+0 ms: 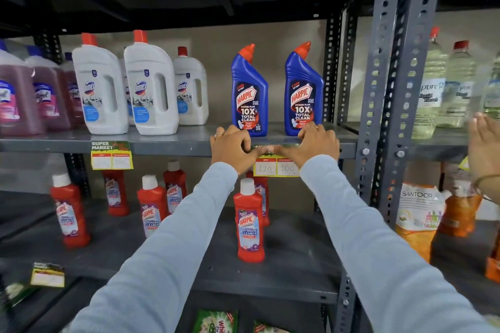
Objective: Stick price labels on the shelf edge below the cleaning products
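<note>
A yellow price label (276, 167) marked 120 and 100 hangs from the grey shelf edge (173, 147) below two blue Harpic bottles (249, 94). My left hand (230, 146) and my right hand (316, 146) both press the label's green top strip against the edge, thumbs meeting in the middle and fingers curled over the shelf top. Another label (111, 155) headed SUPER MARKET is stuck on the same edge, below the white Domex bottles (151, 89).
Pink bottles (19, 94) stand at the far left, red Harpic cleaners (250, 222) on the shelf below. A loose label (47, 274) lies low left. A perforated upright (384, 89) divides the racks. Another person's hand (484, 149) reaches in at the right by clear bottles (433, 84).
</note>
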Motion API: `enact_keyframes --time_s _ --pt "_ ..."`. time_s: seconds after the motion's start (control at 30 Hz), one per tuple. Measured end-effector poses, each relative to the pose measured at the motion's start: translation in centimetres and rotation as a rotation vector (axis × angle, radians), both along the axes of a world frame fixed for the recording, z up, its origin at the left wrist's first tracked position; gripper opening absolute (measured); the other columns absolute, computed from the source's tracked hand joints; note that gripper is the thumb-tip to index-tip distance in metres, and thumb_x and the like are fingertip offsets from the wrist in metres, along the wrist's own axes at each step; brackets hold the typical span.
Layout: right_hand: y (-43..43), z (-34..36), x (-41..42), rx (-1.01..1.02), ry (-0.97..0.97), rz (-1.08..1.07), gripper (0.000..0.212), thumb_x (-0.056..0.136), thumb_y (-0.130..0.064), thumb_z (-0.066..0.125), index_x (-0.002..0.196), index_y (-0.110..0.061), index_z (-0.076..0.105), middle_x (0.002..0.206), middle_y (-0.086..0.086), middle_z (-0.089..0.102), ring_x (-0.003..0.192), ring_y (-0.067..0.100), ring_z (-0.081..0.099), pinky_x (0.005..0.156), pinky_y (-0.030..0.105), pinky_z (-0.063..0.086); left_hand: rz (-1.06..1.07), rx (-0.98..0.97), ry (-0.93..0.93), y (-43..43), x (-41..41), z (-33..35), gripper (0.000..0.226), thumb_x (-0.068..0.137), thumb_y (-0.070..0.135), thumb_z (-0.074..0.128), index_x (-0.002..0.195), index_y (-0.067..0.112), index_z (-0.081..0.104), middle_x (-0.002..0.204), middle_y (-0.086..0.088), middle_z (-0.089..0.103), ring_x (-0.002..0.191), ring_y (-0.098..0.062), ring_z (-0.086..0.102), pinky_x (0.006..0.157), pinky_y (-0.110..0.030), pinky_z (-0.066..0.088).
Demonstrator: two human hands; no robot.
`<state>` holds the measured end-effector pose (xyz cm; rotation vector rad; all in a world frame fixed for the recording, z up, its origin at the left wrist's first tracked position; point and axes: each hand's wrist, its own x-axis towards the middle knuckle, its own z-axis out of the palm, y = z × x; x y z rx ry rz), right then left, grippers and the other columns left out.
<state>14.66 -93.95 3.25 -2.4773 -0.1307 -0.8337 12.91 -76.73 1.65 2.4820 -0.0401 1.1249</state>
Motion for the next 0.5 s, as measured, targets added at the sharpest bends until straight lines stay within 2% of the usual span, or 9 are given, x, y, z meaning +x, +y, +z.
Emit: enact_keyframes --time_s 0.07,0.17,0.27,0.33,0.43,0.5 --pt "0.4 -0.5 0.4 0.018 -0.021 -0.005 0.076 0.061 -0.068 0.071 0.114 -0.015 0.057 0.12 0.006 0.057 0.115 0.029 0.048 0.1 0.042 0.042 -0.026 -0.035 -0.016 0.3 0.1 -0.2 0.038 0.076 0.046 0.072 0.07 0.019 0.045 0.101 -0.001 0.064 0.113 -0.019 0.052 0.087 -0.029 0.039" --pt "0.4 -0.4 0.7 0.054 -0.024 0.023 0.069 0.064 -0.059 0.076 0.114 -0.016 0.057 0.122 0.005 0.058 0.116 0.028 0.048 0.099 0.041 0.043 -0.012 -0.021 -0.023 0.3 -0.1 -0.3 0.037 0.077 0.045 0.072 0.07 0.018 0.048 0.098 0.001 0.064 0.108 -0.018 0.051 0.085 -0.03 0.041" --pt "-0.1 0.4 0.0 0.171 0.033 0.096 0.059 0.065 -0.046 0.082 0.11 -0.016 0.057 0.114 0.004 0.062 0.116 0.026 0.051 0.093 0.04 0.048 -0.021 -0.023 -0.001 0.3 -0.4 0.2 0.036 0.077 0.043 0.072 0.071 0.017 0.05 0.101 0.001 0.064 0.11 -0.018 0.049 0.086 -0.031 0.042" --pt "-0.6 0.6 0.1 0.3 0.091 0.173 0.047 0.069 -0.03 0.083 0.105 -0.013 0.059 0.107 0.004 0.064 0.113 0.025 0.056 0.087 0.038 0.052 -0.03 -0.03 0.028 0.5 -0.4 0.2 0.034 0.078 0.042 0.072 0.072 0.016 0.049 0.104 0.0 0.064 0.113 -0.018 0.048 0.088 -0.033 0.044" --pt "-2.1 1.0 0.0 0.34 0.076 0.211 0.023 0.08 -0.004 0.071 0.101 -0.007 0.062 0.106 0.011 0.072 0.108 0.026 0.064 0.083 0.027 0.049 -0.059 -0.054 0.062 0.6 -1.2 0.7 0.031 0.078 0.036 0.074 0.074 0.017 0.049 0.105 -0.001 0.064 0.111 -0.019 0.048 0.088 -0.036 0.048" --pt "-3.0 1.6 -1.8 0.325 0.018 0.185 0.023 0.083 0.005 0.06 0.1 -0.01 0.064 0.107 0.01 0.073 0.103 0.023 0.067 0.084 0.024 0.05 -0.073 -0.016 0.123 0.7 -2.0 1.6 0.025 0.079 0.027 0.074 0.074 0.017 0.052 0.104 -0.002 0.065 0.108 -0.022 0.05 0.085 -0.035 0.048"
